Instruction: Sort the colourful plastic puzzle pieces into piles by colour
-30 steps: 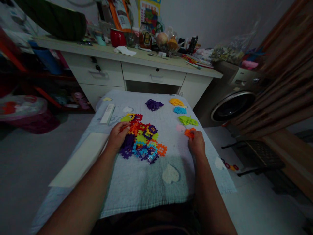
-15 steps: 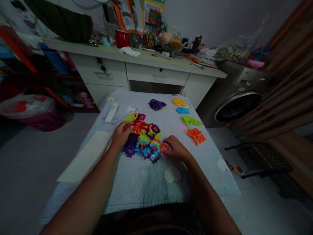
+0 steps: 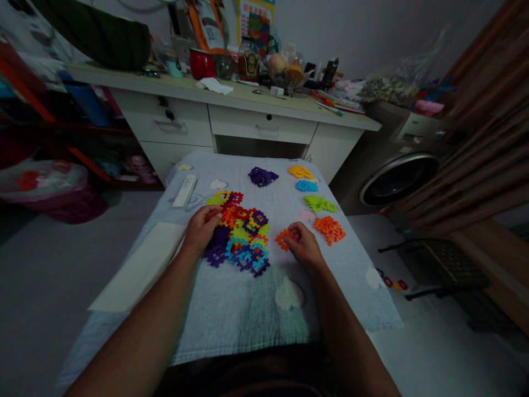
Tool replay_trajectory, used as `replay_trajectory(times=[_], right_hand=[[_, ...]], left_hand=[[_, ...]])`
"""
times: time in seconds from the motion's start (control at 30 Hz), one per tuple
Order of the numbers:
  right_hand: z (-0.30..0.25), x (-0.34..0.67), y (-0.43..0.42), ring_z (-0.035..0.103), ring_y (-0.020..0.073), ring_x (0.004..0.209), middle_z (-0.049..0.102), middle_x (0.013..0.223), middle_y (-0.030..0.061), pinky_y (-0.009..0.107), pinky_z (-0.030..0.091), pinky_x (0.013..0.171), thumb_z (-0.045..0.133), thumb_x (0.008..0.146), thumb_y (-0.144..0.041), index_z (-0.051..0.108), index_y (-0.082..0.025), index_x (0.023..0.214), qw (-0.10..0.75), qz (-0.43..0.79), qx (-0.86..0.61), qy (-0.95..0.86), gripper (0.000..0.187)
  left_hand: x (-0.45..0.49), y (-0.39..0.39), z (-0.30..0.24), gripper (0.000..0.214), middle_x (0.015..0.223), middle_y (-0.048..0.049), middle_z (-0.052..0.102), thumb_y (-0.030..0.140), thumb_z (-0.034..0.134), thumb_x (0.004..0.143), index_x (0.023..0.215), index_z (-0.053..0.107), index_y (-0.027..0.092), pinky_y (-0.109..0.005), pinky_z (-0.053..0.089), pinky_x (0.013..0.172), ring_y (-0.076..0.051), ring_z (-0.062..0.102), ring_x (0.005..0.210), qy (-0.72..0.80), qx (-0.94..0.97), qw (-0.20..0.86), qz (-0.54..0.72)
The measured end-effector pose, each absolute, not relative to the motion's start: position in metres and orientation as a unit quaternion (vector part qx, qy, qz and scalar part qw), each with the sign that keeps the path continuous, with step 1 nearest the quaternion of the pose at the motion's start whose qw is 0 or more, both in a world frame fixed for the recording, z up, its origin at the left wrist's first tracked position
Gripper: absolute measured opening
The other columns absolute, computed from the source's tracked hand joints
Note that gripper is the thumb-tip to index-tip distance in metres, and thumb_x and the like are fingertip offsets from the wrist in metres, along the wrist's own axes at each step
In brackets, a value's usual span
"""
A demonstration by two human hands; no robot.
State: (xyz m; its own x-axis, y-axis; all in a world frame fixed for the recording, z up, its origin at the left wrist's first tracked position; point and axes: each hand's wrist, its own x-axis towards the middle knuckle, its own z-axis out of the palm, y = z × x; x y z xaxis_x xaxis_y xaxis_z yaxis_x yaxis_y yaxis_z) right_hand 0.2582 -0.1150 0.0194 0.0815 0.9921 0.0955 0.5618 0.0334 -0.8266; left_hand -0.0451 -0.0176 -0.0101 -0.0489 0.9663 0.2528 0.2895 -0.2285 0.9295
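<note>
My right hand is pinching an orange piece just pulled off the mixed pile, nearing the orange heap. My left hand is still resting on that pile, grip unclear.

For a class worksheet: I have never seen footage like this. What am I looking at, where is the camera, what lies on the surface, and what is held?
No machine: a person works with two bare hands, and the single camera sits on their head, looking forward and down, so both forearms reach in from the bottom. A pale towel covers the surface. On it lies a mixed pile of coloured interlocking plastic pieces, with separate groups set apart from it: purple, yellow, blue, green and orange. The left hand rests on the mixed pile's edge; whether it grips anything is unclear. The right hand pinches one orange piece beside that pile. Behind stand a cluttered desk and a washing machine.
</note>
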Motion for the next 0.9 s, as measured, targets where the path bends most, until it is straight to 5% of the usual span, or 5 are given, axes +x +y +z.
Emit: replay_trajectory(times=[0.23,0.53,0.8,0.9], right_hand=[[0.037,0.306,-0.113,0.060,0.0196,0.080,0.067,0.090,0.0064,0.033,0.046,0.077,0.053,0.079,-0.030,0.062,-0.019,0.097,0.417,0.116,-0.719,-0.545,0.023],[0.051,0.354,-0.100,0.060,0.0213,0.079,0.069,0.086,0.0072,0.032,0.043,0.075,0.052,0.076,-0.021,0.068,-0.017,0.094,0.296,0.057,-0.778,-0.552,0.024],[0.039,0.343,-0.099,0.054,0.0290,0.102,0.064,0.109,0.0151,0.040,0.038,0.088,0.052,0.084,-0.022,0.074,-0.017,0.101,0.179,-0.056,-0.824,-0.535,0.028],[0.045,0.334,-0.101,0.052,0.0324,0.108,0.062,0.116,0.0153,0.043,0.038,0.089,0.054,0.085,-0.022,0.073,-0.017,0.104,0.194,-0.067,-0.822,-0.531,0.027]], left_hand=[[-0.042,-0.021,-0.003,0.029,0.107,-0.0048,0.068,0.040,0.061,0.078,0.099,0.068,0.021,-0.038,0.044,0.100,-0.024,0.062,0.104,0.522,0.599,0.350,0.497],[-0.041,-0.021,-0.001,0.031,0.104,-0.0050,0.068,0.040,0.062,0.075,0.097,0.068,0.020,-0.037,0.046,0.096,-0.024,0.063,0.099,0.522,0.607,0.346,0.489],[-0.042,-0.020,-0.003,0.033,0.107,-0.0060,0.067,0.041,0.060,0.076,0.099,0.067,0.019,-0.038,0.044,0.099,-0.024,0.062,0.103,0.534,0.616,0.330,0.476],[-0.042,-0.019,-0.004,0.032,0.107,-0.0064,0.067,0.040,0.059,0.077,0.099,0.067,0.018,-0.039,0.044,0.099,-0.024,0.062,0.104,0.532,0.623,0.322,0.474]])
